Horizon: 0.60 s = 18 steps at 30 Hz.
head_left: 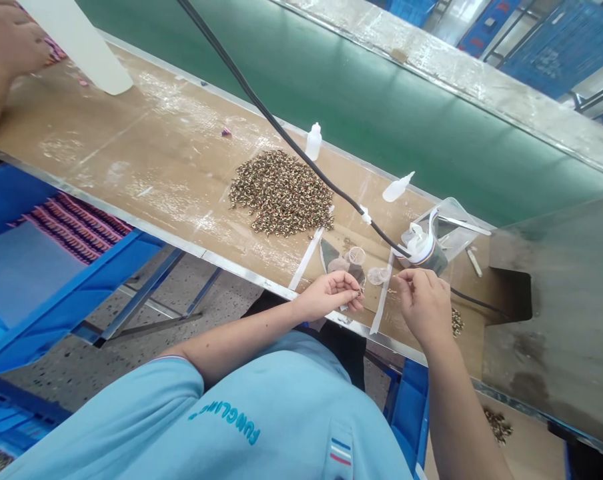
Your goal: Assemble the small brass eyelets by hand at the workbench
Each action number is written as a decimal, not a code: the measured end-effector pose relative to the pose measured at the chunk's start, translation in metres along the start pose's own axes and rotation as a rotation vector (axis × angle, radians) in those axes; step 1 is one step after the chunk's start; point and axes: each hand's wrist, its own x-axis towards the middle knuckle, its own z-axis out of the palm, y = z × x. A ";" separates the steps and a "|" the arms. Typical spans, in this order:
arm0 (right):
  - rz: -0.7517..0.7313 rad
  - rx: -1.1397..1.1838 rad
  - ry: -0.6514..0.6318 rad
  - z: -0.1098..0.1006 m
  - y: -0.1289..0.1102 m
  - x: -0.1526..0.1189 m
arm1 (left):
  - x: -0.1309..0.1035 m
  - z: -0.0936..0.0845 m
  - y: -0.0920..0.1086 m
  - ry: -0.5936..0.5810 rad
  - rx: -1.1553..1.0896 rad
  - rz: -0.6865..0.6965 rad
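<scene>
My left hand is closed at the table's front edge, with a small dark piece pinched between thumb and fingers. To its right, my right hand is raised in a pinch, and whatever its fingertips hold is too small to name. Between and beyond the hands stand two small clear plastic cups and a dark sheet scrap. A big heap of small brown-and-gold pieces lies farther left. Near my right wrist is a smaller heap of similar pieces.
Two white squeeze bottles are along the table's back edge. A black cable hangs across the view, past a bag with white contents. Another person's hand is at upper left. Blue crates stand below the table.
</scene>
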 end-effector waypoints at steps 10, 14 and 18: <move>-0.149 -0.198 -0.039 -0.002 -0.008 0.006 | -0.003 0.002 0.003 0.006 0.035 0.009; -0.252 -0.303 -0.059 -0.006 -0.010 0.012 | -0.003 0.002 0.002 0.008 0.043 0.005; -0.308 -0.340 -0.078 -0.007 -0.011 0.015 | -0.002 0.002 0.003 0.002 0.040 0.005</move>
